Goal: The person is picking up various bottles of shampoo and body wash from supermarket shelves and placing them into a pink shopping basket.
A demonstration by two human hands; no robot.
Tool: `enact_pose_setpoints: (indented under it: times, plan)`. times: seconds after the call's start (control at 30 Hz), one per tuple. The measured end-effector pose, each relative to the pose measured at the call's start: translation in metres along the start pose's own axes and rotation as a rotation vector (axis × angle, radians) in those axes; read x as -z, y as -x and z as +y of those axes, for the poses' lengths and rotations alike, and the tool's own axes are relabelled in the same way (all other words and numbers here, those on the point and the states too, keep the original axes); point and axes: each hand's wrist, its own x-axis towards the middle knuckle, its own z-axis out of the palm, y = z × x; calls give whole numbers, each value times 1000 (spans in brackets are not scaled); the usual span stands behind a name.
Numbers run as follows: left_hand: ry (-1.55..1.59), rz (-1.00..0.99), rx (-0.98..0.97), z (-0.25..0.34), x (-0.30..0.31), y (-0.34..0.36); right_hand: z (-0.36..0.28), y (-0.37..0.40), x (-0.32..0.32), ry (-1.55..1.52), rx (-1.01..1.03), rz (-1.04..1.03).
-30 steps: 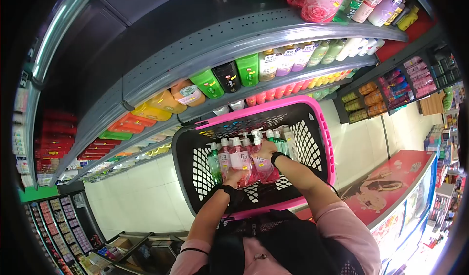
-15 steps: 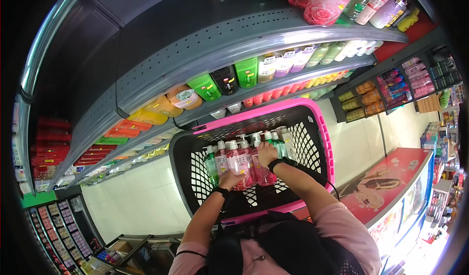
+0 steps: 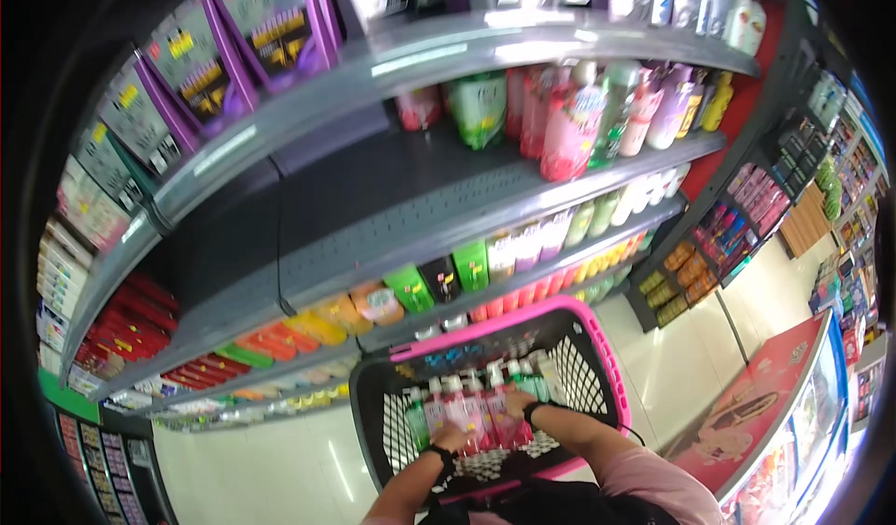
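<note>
A black shopping basket (image 3: 613,376) with a pink rim stands below the shelves, and several pump bottles are packed together inside it. My left hand (image 3: 451,437) is closed on the lower left side of a front pink pump bottle (image 3: 457,410), its fingers partly hidden. Higher and to the right, my right hand (image 3: 518,403) grips another pink pump bottle (image 3: 497,420) near its top. A green pump bottle (image 3: 416,420) is at the left end of the group, and further green bottles (image 3: 535,385) are just beyond my right hand.
The shelf (image 3: 345,175) ahead carries a large pink bottle (image 3: 571,133) and a green bottle (image 3: 479,110) toward its right side. Lower shelves hold rows of shampoo-like bottles (image 3: 408,288). A red-sided freezer-like case (image 3: 737,413) stands at the right. Pale floor tiles (image 3: 271,464) show at left.
The view has tilted up, so the basket and hands sit lower and more upper shelving shows. Both hands stay at the pink bottles in the basket.
</note>
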Motion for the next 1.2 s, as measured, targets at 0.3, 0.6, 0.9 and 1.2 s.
enact_pose_setpoints:
  times: [0.3,0.6,0.9,1.2]
  plan:
    - [-344,-65,-234,21,50,23,-43,42,85,254,190,-73]
    - [101,-319,-470,156,255,167,-143,133,252,-51,577,276]
    - [636,626,-762,254,469,120,-196,148,430,-290,636,1086]
    - [741,882,-1092,334,525,-27,-197,110,478,-107,507,1212]
